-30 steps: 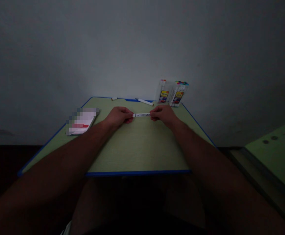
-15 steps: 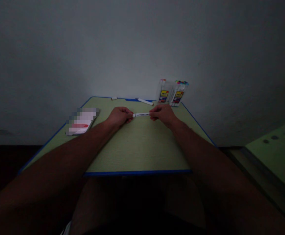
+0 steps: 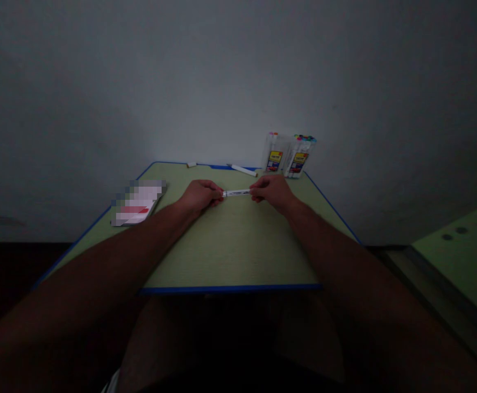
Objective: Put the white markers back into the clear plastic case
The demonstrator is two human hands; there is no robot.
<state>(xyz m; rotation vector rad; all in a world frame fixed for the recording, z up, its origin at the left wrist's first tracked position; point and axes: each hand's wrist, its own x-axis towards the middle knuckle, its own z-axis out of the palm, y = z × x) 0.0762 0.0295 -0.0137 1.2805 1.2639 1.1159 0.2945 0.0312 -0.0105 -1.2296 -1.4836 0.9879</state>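
A white marker (image 3: 238, 192) with dark print along its side is held level just above or on the table, one end in each hand. My left hand (image 3: 202, 194) pinches its left end between thumb and fingers. At the right end, my right hand (image 3: 273, 191) closes on it with thumb and fingertips. Both ends of the marker are hidden by the fingers. Behind it lies an uncapped white marker (image 3: 244, 171), its dark tip pointing left. A small white cap (image 3: 191, 165) rests farther left by the table's back edge.
The pale green table (image 3: 230, 245) has a blue rim and stands against a grey wall. Two clear cases of markers, a left case (image 3: 274, 158) and a right case (image 3: 299, 158), stand at the back right. A blurred-out booklet or box (image 3: 137, 204) lies at the left.
Almost nothing differs. The marker's right part looks very slightly raised or turned between my hands; both hands keep their hold.
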